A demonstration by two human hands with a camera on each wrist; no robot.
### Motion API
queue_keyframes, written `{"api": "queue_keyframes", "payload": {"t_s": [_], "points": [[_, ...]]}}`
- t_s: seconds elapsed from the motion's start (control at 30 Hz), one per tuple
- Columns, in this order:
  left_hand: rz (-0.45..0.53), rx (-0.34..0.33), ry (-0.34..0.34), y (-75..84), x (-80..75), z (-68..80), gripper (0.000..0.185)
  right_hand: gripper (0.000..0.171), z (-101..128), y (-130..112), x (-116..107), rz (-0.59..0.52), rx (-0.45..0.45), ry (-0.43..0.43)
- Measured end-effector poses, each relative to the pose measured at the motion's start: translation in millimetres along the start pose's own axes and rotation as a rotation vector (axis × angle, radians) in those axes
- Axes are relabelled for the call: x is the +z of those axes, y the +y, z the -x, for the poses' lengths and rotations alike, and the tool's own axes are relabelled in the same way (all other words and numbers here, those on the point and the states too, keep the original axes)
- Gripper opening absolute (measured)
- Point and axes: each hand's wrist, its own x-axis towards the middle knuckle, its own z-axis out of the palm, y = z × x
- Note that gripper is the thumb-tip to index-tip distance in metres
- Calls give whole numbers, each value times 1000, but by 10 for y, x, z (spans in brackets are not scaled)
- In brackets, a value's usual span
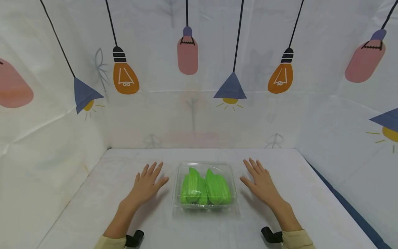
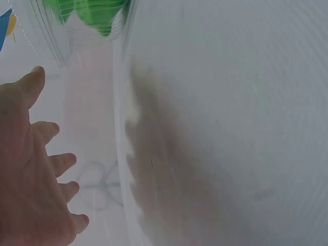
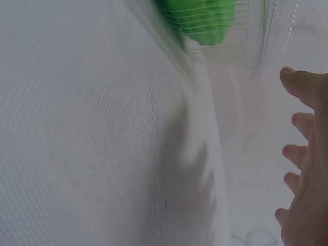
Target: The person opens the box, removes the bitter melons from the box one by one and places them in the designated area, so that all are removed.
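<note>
A clear plastic clamshell box sits on the white table, its lid apparently down. Inside lie several bright green ridged pieces, shaped like star fruit or pods; their exact kind cannot be told. To the left of the box my left hand hovers over the table, fingers spread, holding nothing. On the other side my right hand is held the same way, apart from the box and also bare. Both wrist views show the thumb nearest the box, with a shadow of the hand on the tabletop.
The white table has its far edge against a pale cloth backdrop printed with hanging lamps and bulbs. Similar cloth stands at both sides. A dark blue strip runs along the right edge. Black wrist mounts sit at both cuffs.
</note>
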Motion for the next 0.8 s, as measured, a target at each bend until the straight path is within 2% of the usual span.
{"api": "queue_keyframes", "payload": {"t_s": [0.2, 0.37, 0.6, 0.8], "points": [[35, 1, -55, 61, 47, -7, 76, 65, 4, -51, 19, -103, -16, -10], [76, 16, -69, 103, 51, -1, 70, 65, 10, -100, 26, -151, -12, -38], [227, 47, -118, 162, 52, 6, 67, 64, 25, -118, 37, -265, 37, -133], [320, 40, -159, 202, 53, 18, 67, 64, 9, -130, 47, -358, 52, -192]]}}
